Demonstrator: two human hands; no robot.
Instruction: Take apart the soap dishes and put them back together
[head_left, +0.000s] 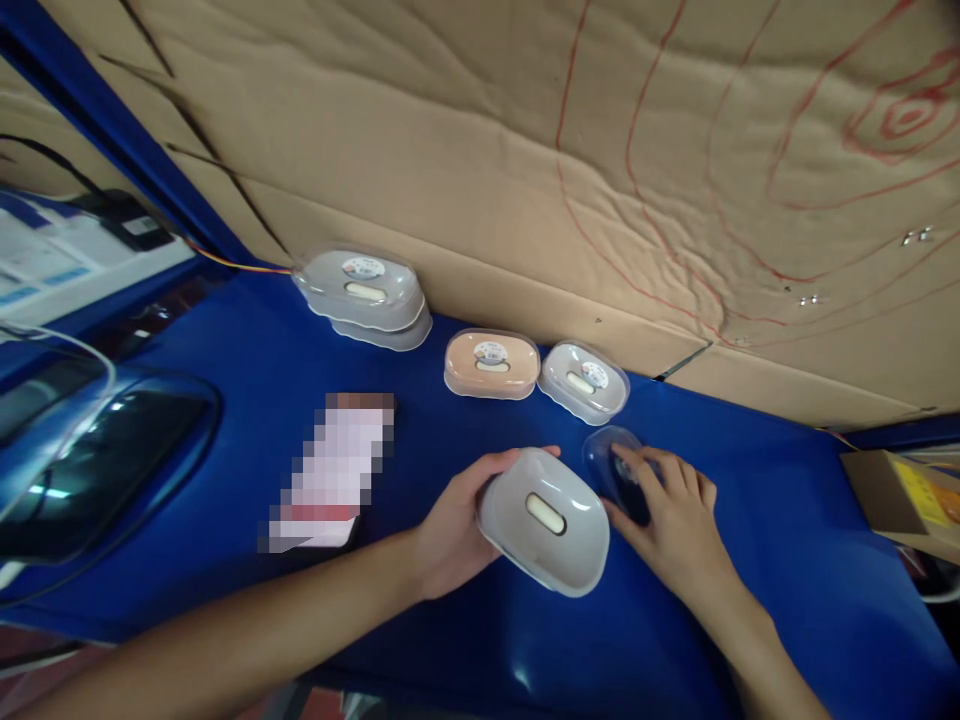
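Note:
My left hand (457,525) is closed around the left end of a grey oval dish (574,553) with a pale insert in its middle. The dish is tilted toward the camera and has no cover on it. To its right, my right hand (671,505) grips a clear plastic cover (607,450) low over the blue table (772,500). Behind them, an orange covered dish (461,372) stands beside a grey covered dish (559,378). Farther left, grey covered dishes (322,290) are stacked.
A phone (341,455) with a blurred-out screen lies left of my hands. Dark devices (105,470) and cables are at the far left. A cardboard box (885,490) stands at the right edge. A cardboard wall (420,130) with red lines rises behind the table.

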